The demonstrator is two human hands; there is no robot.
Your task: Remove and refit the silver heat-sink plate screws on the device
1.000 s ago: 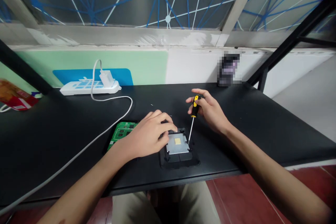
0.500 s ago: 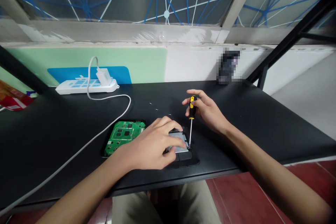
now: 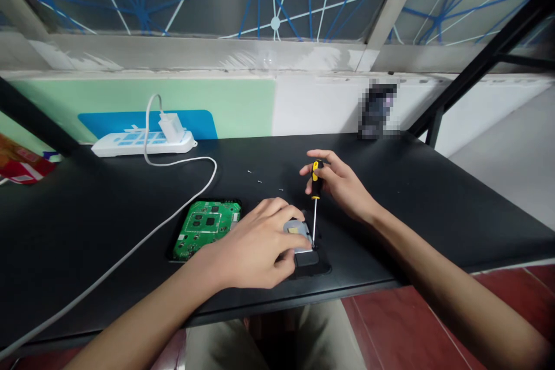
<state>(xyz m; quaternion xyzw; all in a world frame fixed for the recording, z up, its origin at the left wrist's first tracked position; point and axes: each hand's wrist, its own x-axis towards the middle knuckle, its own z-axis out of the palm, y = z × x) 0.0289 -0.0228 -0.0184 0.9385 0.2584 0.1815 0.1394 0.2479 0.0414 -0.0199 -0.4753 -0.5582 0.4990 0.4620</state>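
My right hand pinches a yellow-and-black screwdriver by its handle, with some fingers stretched away from it. The shaft points steeply down, and its tip meets the right corner of a silver metal plate lying in a black plastic casing. Over the left part of this casing rests my left hand, its fingers spread and the index fingertip on the plate near the screwdriver tip. That hand hides much of the casing. Just left of it lies a green circuit board in a black shell, partly behind my wrist.
Several small screws lie loose behind the casing. A white cable runs from a charger in the power strip across the black table. A blurred dark object leans at the back; a red packet sits far left.
My left hand has shifted slightly, and a rounded, lighter area with a yellowish patch on the metal plate now shows. The screwdriver's handle has turned a little, its tip staying at the same corner.
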